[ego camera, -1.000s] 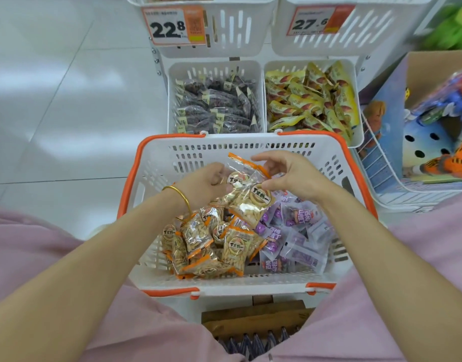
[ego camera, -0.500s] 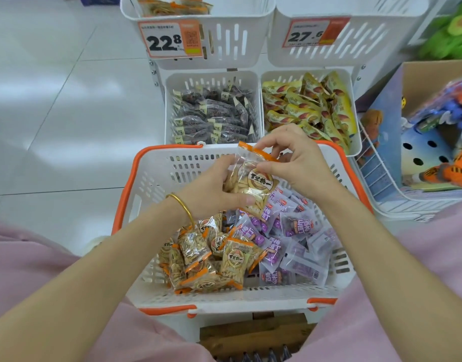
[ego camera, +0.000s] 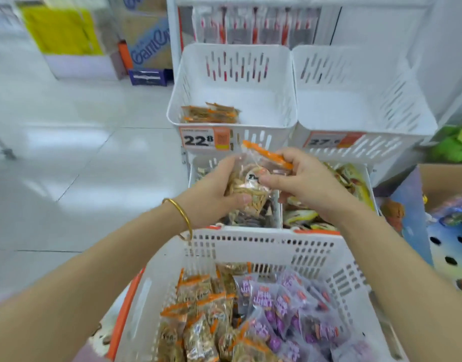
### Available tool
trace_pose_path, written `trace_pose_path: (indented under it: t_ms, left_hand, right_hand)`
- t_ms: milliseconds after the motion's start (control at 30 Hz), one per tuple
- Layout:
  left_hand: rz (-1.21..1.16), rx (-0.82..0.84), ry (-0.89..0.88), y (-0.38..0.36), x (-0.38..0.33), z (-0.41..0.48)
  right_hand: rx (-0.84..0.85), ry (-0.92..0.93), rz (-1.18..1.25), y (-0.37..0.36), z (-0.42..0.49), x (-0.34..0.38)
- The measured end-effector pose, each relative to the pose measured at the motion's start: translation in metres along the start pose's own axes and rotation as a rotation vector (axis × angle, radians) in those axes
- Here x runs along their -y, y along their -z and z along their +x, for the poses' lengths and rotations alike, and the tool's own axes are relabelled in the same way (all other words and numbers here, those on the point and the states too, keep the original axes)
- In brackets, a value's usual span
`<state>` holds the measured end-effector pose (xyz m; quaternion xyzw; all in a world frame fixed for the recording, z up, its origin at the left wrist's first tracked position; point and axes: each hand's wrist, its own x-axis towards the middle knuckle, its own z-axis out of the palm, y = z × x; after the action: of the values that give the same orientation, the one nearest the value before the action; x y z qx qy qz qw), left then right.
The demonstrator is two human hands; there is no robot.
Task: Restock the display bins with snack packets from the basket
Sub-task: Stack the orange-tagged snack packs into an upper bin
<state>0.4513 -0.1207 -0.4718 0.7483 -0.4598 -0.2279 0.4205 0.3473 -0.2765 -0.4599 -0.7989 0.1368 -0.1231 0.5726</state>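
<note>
Lifted clear of the basket (ego camera: 251,244) since the earlier frame, packet (ego camera: 251,178) over the lower bins (ego camera: 279,218), left hand (ego camera: 211,194) grasping its underside, right hand (ego camera: 305,184) pinching its orange top edge, upper bin (ego camera: 251,100) beyond holding few stocked packets (ego camera: 210,114).

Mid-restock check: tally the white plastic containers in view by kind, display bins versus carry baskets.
Upper display bins: 2
Lower display bins: 2
Orange-trimmed basket: 1
Total: 5
</note>
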Motion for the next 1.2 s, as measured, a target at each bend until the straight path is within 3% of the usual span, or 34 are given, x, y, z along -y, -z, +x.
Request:
trace_pose_path:
  t_ms: [167, 267, 367, 500, 633, 933, 1200]
  left_hand:
    - [0.168, -0.364, -0.142, 0.050, -0.001, 0.039]
    - [0.397, -0.585, -0.096, 0.079, 0.012, 0.059]
    - [0.548, -0.622, -0.061, 0.096, 0.025, 0.078]
    - [0.644, -0.572, -0.015, 0.105, 0.046, 0.099]
    - [0.687, -0.576, -0.031, 0.103, 0.067, 0.099]
    - [0.575, -0.571, -0.036, 0.097, 0.085, 0.089]
    - [0.564, -0.577, -0.064, 0.096, 0.078, 0.084]
  right_hand:
    - [-0.161, 0.137, 0.006, 0.008, 0.066, 0.044]
    - [-0.336, 0.228, -0.032, 0.010, 0.114, 0.066]
    - [-0.441, 0.288, -0.207, 0.002, 0.172, 0.071]
    - [-0.435, 0.261, -0.534, -0.019, 0.247, 0.057]
    - [-0.315, 0.271, -0.681, -0.045, 0.291, 0.039]
    - [0.202, 0.128, -0.953, -0.048, 0.300, 0.040]
    - [0.247, 0.123, -0.931, -0.048, 0.282, 0.051]
